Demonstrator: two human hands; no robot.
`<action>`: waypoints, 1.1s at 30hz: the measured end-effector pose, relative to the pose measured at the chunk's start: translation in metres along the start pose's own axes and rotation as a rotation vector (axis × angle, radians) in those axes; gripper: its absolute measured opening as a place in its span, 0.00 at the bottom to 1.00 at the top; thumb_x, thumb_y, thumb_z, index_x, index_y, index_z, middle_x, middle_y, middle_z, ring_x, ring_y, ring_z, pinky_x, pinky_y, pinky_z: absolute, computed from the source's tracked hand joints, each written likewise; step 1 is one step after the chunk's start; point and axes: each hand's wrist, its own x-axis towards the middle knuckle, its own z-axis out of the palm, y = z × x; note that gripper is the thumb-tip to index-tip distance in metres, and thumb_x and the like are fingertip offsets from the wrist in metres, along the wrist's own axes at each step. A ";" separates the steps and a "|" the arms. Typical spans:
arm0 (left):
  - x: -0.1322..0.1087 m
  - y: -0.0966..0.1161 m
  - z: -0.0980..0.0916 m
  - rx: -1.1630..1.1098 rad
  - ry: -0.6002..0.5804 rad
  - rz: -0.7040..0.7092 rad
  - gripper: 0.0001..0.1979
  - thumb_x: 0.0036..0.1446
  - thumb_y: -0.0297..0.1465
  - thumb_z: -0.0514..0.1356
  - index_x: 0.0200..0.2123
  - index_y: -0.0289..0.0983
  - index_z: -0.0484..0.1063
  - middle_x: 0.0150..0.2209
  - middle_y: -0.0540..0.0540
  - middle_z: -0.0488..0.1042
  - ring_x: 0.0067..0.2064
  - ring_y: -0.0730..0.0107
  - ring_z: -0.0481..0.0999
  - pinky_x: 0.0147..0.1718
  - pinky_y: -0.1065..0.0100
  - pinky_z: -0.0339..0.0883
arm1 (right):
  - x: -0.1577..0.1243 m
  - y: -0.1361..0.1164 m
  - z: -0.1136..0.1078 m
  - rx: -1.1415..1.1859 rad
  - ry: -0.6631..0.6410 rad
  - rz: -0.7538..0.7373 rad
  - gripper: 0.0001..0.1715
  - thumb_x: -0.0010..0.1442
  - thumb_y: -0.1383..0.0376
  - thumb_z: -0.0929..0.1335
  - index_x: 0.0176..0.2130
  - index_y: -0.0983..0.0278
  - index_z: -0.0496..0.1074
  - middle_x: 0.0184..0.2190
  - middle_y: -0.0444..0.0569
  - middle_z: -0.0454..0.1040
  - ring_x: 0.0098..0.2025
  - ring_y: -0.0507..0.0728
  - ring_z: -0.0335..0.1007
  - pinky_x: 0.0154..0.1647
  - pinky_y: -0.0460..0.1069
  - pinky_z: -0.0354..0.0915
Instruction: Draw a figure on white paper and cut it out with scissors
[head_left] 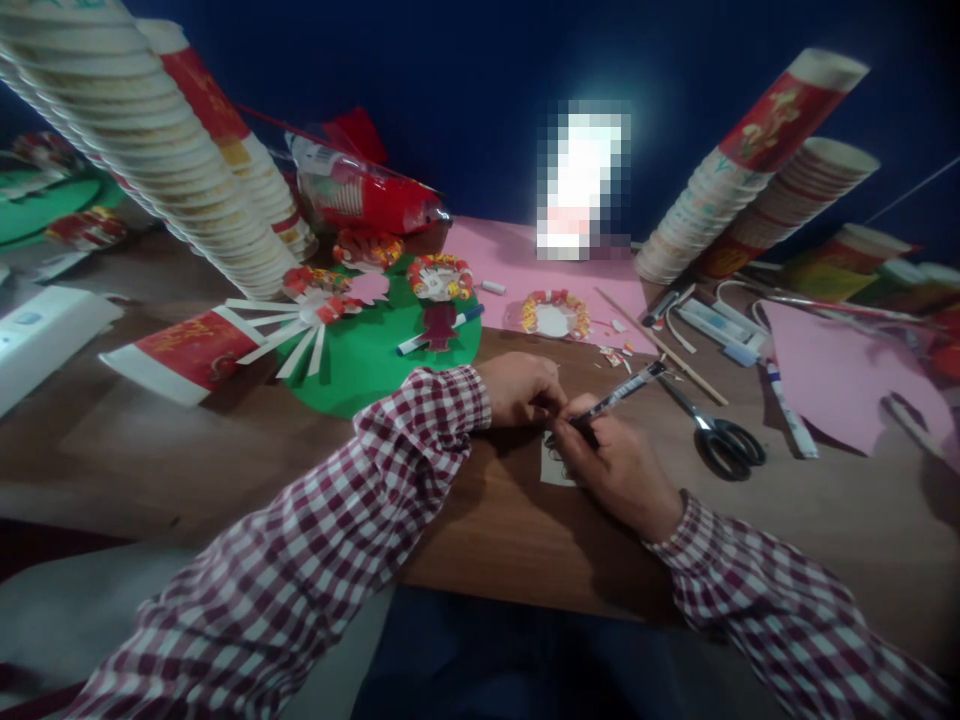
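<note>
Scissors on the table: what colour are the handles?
The scissors have black handles, clearest in the head view.

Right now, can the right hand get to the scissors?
Probably yes: the scissors lie on the table just right of the right hand, nothing between. But that hand grips a pen, so it's not free.

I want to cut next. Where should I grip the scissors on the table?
Probably by the loop handles of the scissors, from the near side with the right hand once its pen is down: they lie flat, loops toward you, blades pointing away.
</note>
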 end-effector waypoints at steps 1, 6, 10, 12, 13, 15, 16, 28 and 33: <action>0.000 0.000 0.000 -0.003 0.002 0.001 0.10 0.46 0.25 0.57 0.31 0.40 0.76 0.30 0.50 0.68 0.31 0.75 0.66 0.29 0.75 0.56 | 0.000 0.000 0.000 0.001 -0.003 0.000 0.11 0.63 0.61 0.59 0.33 0.63 0.65 0.27 0.45 0.71 0.27 0.52 0.69 0.27 0.45 0.60; 0.000 0.000 0.000 -0.005 0.001 0.003 0.10 0.45 0.25 0.57 0.30 0.40 0.76 0.30 0.50 0.69 0.31 0.75 0.66 0.29 0.75 0.56 | 0.000 -0.001 -0.001 0.015 -0.012 -0.003 0.11 0.63 0.61 0.58 0.34 0.63 0.65 0.27 0.46 0.71 0.29 0.53 0.68 0.28 0.45 0.60; 0.000 0.001 -0.001 -0.004 0.000 0.001 0.09 0.45 0.25 0.57 0.29 0.39 0.76 0.29 0.50 0.69 0.31 0.75 0.66 0.29 0.75 0.56 | 0.000 -0.001 -0.001 0.014 -0.011 -0.013 0.11 0.63 0.61 0.58 0.33 0.63 0.65 0.28 0.47 0.71 0.30 0.53 0.68 0.28 0.45 0.60; 0.000 0.001 -0.001 -0.004 0.000 0.003 0.09 0.45 0.25 0.57 0.30 0.40 0.76 0.29 0.50 0.69 0.31 0.75 0.66 0.28 0.75 0.56 | 0.000 -0.001 -0.001 0.009 -0.011 -0.010 0.11 0.63 0.62 0.59 0.33 0.63 0.65 0.28 0.46 0.71 0.29 0.53 0.68 0.28 0.45 0.60; 0.000 0.001 -0.001 -0.004 0.000 0.005 0.09 0.46 0.25 0.57 0.30 0.40 0.76 0.29 0.50 0.69 0.31 0.75 0.66 0.28 0.75 0.56 | 0.000 0.000 -0.001 0.010 -0.013 -0.008 0.11 0.63 0.61 0.59 0.33 0.63 0.65 0.27 0.46 0.71 0.28 0.52 0.68 0.28 0.45 0.59; 0.000 0.000 0.000 -0.004 0.005 0.013 0.09 0.46 0.25 0.57 0.30 0.40 0.76 0.29 0.50 0.68 0.31 0.75 0.66 0.28 0.75 0.56 | 0.000 0.000 -0.001 0.015 -0.013 -0.008 0.11 0.63 0.61 0.59 0.33 0.64 0.65 0.26 0.45 0.71 0.27 0.52 0.67 0.28 0.45 0.59; 0.000 0.000 0.000 -0.005 0.008 0.017 0.09 0.46 0.25 0.57 0.30 0.40 0.76 0.29 0.50 0.68 0.31 0.76 0.66 0.29 0.75 0.56 | 0.000 0.000 -0.001 0.017 -0.011 -0.012 0.11 0.63 0.62 0.59 0.33 0.64 0.65 0.26 0.46 0.71 0.27 0.52 0.67 0.28 0.45 0.59; 0.000 0.002 0.000 -0.008 0.036 0.006 0.07 0.47 0.27 0.59 0.31 0.39 0.77 0.28 0.50 0.69 0.30 0.77 0.66 0.28 0.76 0.56 | 0.000 0.000 -0.003 0.082 0.081 0.027 0.09 0.62 0.61 0.60 0.33 0.63 0.64 0.23 0.43 0.68 0.25 0.51 0.65 0.27 0.45 0.60; 0.000 0.003 0.000 -0.040 0.054 -0.035 0.09 0.49 0.32 0.61 0.35 0.39 0.77 0.29 0.49 0.70 0.30 0.77 0.67 0.29 0.76 0.57 | -0.007 0.002 -0.015 0.258 0.107 0.137 0.08 0.62 0.61 0.60 0.34 0.62 0.63 0.22 0.42 0.67 0.22 0.50 0.66 0.24 0.44 0.62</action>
